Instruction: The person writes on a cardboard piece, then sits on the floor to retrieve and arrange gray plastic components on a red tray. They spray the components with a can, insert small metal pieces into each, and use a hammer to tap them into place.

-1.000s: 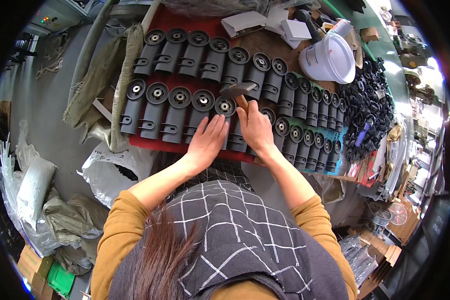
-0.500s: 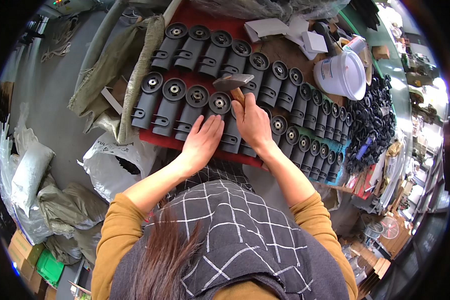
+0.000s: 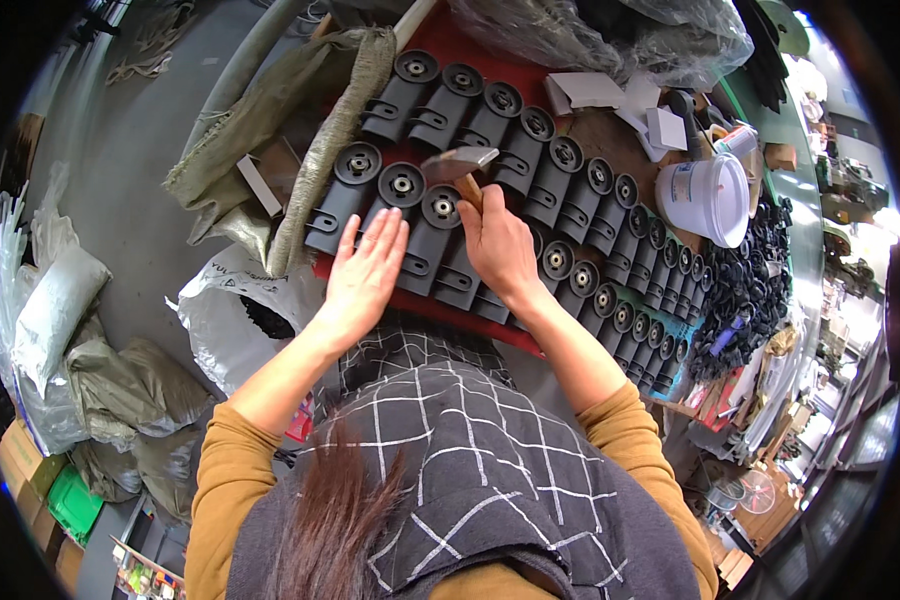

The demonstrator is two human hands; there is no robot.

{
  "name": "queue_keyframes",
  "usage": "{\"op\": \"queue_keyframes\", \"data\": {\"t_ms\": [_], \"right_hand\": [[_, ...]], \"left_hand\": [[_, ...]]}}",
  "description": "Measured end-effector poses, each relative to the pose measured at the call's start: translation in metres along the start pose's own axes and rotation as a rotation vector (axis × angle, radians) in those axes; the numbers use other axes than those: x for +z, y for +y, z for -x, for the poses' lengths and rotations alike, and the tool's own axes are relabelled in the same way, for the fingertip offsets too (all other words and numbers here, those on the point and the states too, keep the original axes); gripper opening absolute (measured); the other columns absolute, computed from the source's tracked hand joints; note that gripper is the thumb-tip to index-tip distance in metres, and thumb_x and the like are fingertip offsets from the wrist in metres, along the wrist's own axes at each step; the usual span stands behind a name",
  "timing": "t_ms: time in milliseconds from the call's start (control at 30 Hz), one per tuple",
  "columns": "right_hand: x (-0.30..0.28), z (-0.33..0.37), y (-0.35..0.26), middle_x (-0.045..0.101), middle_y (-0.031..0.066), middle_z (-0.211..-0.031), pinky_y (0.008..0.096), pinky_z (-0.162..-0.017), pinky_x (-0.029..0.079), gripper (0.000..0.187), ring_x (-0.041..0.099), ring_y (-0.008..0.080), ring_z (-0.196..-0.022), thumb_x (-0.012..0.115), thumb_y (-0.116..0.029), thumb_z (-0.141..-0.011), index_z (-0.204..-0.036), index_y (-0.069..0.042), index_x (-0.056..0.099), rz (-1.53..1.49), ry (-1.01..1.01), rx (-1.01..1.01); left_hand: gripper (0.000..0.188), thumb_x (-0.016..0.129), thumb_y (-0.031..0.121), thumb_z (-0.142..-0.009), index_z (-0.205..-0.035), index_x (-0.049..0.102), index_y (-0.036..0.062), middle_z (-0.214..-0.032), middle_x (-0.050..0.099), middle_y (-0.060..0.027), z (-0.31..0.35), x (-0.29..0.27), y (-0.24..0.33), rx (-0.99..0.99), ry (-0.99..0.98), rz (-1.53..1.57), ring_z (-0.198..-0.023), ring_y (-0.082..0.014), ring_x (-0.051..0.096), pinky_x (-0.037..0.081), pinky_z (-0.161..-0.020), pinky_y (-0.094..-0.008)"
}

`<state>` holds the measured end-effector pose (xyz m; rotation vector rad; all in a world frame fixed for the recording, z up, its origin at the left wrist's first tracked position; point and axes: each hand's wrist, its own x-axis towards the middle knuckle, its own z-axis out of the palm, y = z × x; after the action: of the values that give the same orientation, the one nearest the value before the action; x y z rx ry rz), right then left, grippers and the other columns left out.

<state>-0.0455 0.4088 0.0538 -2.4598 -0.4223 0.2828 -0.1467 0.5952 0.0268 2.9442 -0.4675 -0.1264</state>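
Observation:
Two rows of black plastic tube-shaped parts lie on a red surface, each with a round disc end and a metal-centred hole. My left hand [image 3: 367, 265] rests flat on the second part [image 3: 402, 186] from the left in the near row, fingers stretched out below its disc. In my right hand [image 3: 500, 248] is a hammer [image 3: 459, 163], gripped by its wooden handle. The hammer's metal head hangs between the rows, just above the disc of the third near-row part [image 3: 441, 206]. My right hand and forearm hide some parts of the near row.
A white bucket [image 3: 703, 198] stands at the far right, beside a heap of small black pieces [image 3: 755, 270]. White boxes [image 3: 667, 130] and clear plastic sheeting [image 3: 610, 40] lie behind the rows. On the left are a woven sack [image 3: 342, 140] and a white plastic bag [image 3: 220, 315].
My left hand has moved left along the near row, onto the second part. The hammer in my right hand has also shifted left relative to the parts. The whole view has swung slightly.

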Motion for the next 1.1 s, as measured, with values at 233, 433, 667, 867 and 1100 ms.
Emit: {"op": "queue_keyframes", "data": {"t_ms": [233, 433, 667, 867, 1100], "right_hand": [[0.030, -0.029, -0.022, 0.063, 0.0263, -0.076, 0.0570, -0.064, 0.046, 0.034, 0.061, 0.0476, -0.074, 0.046, -0.036, -0.098, -0.096, -0.003, 0.041, 0.193, -0.312, 0.095], [0.023, -0.037, -0.044, 0.063, 0.0263, -0.075, 0.0554, -0.063, 0.046, 0.030, 0.061, 0.0476, -0.075, 0.048, -0.033, -0.098, -0.099, -0.003, 0.042, 0.030, -0.146, 0.057], [0.054, -0.068, -0.061, 0.066, 0.0237, -0.076, 0.0526, -0.060, 0.050, 0.033, 0.065, 0.0429, -0.071, 0.046, -0.035, -0.098, -0.098, -0.003, 0.042, 0.187, -0.365, -0.033], [0.048, -0.065, -0.064, 0.064, 0.0253, -0.074, 0.0537, -0.060, 0.049, 0.031, 0.063, 0.0450, -0.071, 0.048, -0.033, -0.098, -0.097, -0.002, 0.041, 0.056, -0.233, 0.021], [0.022, -0.073, -0.063, 0.065, 0.0259, -0.082, 0.0536, -0.069, 0.048, 0.032, 0.062, 0.0468, -0.080, 0.048, -0.035, -0.097, -0.109, -0.005, 0.045, 0.032, -0.269, 0.129]], "left_hand": [[0.051, 0.049, 0.010, -0.082, -0.130, 0.048, -0.0068, -0.137, 0.050, -0.0185, 0.000, 0.002, -0.021, 0.010, 0.049, 0.036, -0.130, -0.0260, 0.046, 0.020, -0.116, -0.0467], [0.076, 0.060, 0.005, -0.073, -0.144, 0.034, 0.0003, -0.152, 0.033, -0.0140, 0.014, -0.014, -0.057, -0.082, 0.003, 0.025, -0.144, -0.0232, 0.027, 0.013, -0.118, -0.0473], [0.052, 0.049, 0.009, -0.083, -0.134, 0.048, -0.0015, -0.139, 0.050, -0.0134, 0.012, -0.002, -0.072, -0.069, 0.018, -0.018, -0.132, -0.0218, 0.044, 0.022, -0.116, -0.0437], [0.050, 0.050, 0.011, -0.083, -0.132, 0.049, -0.0025, -0.137, 0.051, -0.0136, 0.011, -0.004, -0.078, -0.041, 0.027, 0.004, -0.129, -0.0225, 0.046, 0.023, -0.115, -0.0435], [0.084, 0.079, 0.014, -0.065, -0.140, 0.042, 0.0040, -0.141, 0.046, -0.0125, -0.010, -0.036, -0.100, -0.042, -0.073, 0.328, -0.134, -0.0248, 0.041, 0.021, -0.115, -0.0484]]}}
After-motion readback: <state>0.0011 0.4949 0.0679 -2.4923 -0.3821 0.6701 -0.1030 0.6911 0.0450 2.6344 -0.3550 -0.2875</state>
